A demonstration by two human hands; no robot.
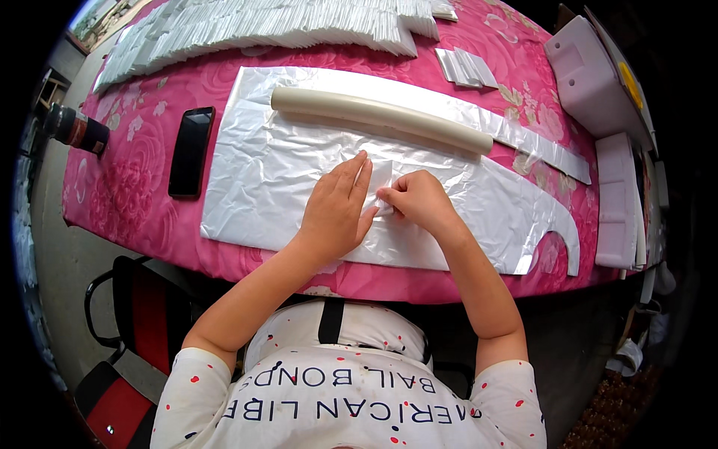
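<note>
A glossy white plastic film sheet lies spread on the table, wrinkled, with strap-like ends on its right side. My left hand rests flat on it, fingers stretched and held together. Close to its right, my right hand pinches a small white folded piece of film between thumb and curled fingers. How much of that piece is in the pinch is hidden. Just beyond both hands, a long beige tube lies across the sheet.
A pink flowered cloth covers the table. A black phone and a dark jar are at left. Rows of folded white packets line the far side, with a small pile apart. White foam boxes stand right.
</note>
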